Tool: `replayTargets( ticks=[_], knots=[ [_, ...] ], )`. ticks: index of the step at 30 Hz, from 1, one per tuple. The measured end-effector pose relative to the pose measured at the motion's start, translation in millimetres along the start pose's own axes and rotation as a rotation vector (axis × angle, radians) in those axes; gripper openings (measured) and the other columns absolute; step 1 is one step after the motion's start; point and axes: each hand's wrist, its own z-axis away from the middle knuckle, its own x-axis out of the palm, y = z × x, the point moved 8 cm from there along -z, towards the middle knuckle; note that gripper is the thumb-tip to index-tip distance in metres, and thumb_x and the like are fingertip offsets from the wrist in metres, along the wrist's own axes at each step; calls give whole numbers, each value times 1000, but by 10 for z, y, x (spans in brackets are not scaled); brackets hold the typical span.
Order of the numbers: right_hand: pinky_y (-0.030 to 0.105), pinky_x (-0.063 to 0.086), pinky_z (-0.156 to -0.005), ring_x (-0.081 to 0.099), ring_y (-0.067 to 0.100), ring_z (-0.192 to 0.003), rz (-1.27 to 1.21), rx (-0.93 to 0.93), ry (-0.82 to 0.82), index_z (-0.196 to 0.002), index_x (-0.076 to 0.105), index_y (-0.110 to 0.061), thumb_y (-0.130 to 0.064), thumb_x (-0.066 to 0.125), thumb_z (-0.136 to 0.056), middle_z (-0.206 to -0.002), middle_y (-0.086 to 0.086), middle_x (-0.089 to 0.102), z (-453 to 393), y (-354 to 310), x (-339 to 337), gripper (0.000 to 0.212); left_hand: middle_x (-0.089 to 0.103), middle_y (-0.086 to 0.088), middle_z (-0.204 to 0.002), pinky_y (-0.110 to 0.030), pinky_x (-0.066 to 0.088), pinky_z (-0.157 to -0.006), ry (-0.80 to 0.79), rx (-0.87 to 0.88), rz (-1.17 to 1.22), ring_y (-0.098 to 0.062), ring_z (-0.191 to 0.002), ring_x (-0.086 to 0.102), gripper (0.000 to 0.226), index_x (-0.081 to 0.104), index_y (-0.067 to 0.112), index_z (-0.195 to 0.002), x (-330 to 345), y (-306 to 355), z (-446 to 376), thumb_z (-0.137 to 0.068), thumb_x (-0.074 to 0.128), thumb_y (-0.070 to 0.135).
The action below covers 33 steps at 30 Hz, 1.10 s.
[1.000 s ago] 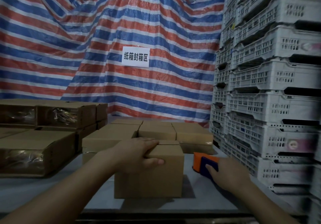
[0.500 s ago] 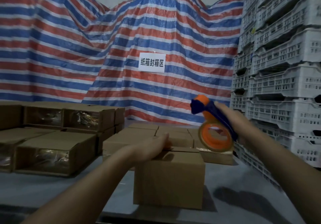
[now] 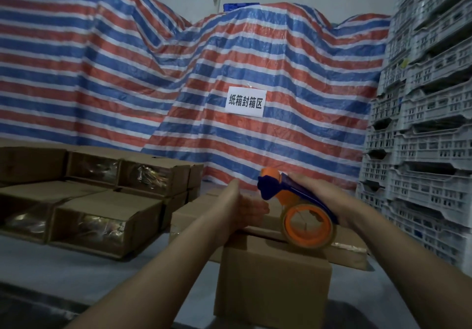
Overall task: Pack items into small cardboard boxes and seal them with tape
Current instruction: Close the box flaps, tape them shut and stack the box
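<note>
1. A small cardboard box stands on the grey desk at the near centre, its top flaps folded down.
2. The left hand rests on the left part of the box top, fingers straight and relaxed, grasping nothing.
3. The right hand grasps the blue handle of an orange and blue tape dispenser, fingers curled round it.
4. The dispenser's tape roll sits over the right part of the box top; whether it touches the cardboard cannot be told.
5. More closed boxes lie on the desk just behind the near box.
6. On the left, stacked flat cartons show shiny tape on their ends.
7. On the right stands a tall stack of grey plastic crates.
8. At the far side hangs a red, white and blue striped tarpaulin bearing a white paper sign.
</note>
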Motion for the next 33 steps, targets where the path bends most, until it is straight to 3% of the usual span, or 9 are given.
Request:
replayTargets(
  ticks=[3, 8, 10, 13, 16, 21, 26, 31, 33],
  knots=[
    [33, 54, -75, 72, 22, -73, 38, -12, -4, -103, 75, -11, -78, 63, -69, -92, 13, 78, -29, -40, 27, 76, 76, -11, -96, -32, 55, -71, 4, 51, -30, -24, -92, 72, 49, 64, 11, -111, -69, 42, 23, -101, 38, 52],
    [36, 55, -82, 73, 23, -77, 36, 5, -7, -106, 73, -11, -70, 58, -85, -94, 13, 78, -61, 2, 16, 65, 76, -6, -102, -37, 50, -94, 43, 55, -69, -22, -103, 68, 33, 67, 9, -110, -124, 7, 0, -96, 58, 37],
    [33, 56, -77, 73, 21, -73, 39, 6, -1, -105, 73, -12, -69, 57, -87, -92, 12, 78, -60, 5, 7, 62, 75, -6, -103, -36, 50, -94, 66, 52, -58, -22, -103, 68, 31, 67, 8, -109, -119, 11, 25, -95, 59, 34],
    [31, 55, -72, 73, 21, -73, 29, 14, -5, -103, 75, -13, -70, 60, -83, -92, 13, 78, -59, 7, 8, 63, 74, -7, -101, -32, 50, -83, 97, 51, -40, -21, -98, 68, 28, 65, 9, -110, -83, 22, 55, -94, 62, 32],
    [31, 54, -72, 74, 21, -73, 51, 11, -18, -103, 75, -13, -73, 60, -81, -93, 13, 78, -61, -17, 18, 65, 73, -4, -98, -28, 46, -73, 137, 56, -57, -17, -90, 66, 25, 64, 9, -113, -44, 34, 70, -96, 60, 27],
    [29, 55, -72, 73, 20, -73, 136, 34, -60, -105, 73, -14, -73, 61, -79, -92, 11, 78, -81, -91, 27, 66, 65, -1, -80, -28, 37, -59, 300, 64, -156, -12, -71, 58, 14, 63, 11, -100, -105, 5, 81, -95, 54, 20],
    [25, 51, -67, 68, 14, -64, 365, 110, -161, -110, 68, -11, -68, 56, -89, -83, 6, 76, -67, -204, 71, 61, 60, -6, -80, -28, 41, -62, 346, 156, -216, -16, -68, 52, 20, 59, 11, -110, -194, -47, -15, -102, 45, 23],
    [21, 51, -58, 66, 12, -59, 436, 198, -199, -110, 67, -11, -63, 54, -93, -78, 3, 75, -25, -158, -46, 57, 51, -5, -69, -30, 45, -57, 382, 123, -18, -16, -60, 50, 22, 54, 5, -114, -339, -144, -49, -103, 41, 19],
    [20, 51, -58, 66, 11, -59, 478, 216, -185, -109, 68, -11, -65, 53, -92, -78, 3, 75, -33, -124, -86, 59, 51, -5, -68, -33, 51, -63, 396, 141, 99, -15, -57, 51, 26, 52, 1, -123, -355, -163, -45, -103, 40, 14]
  ],
)
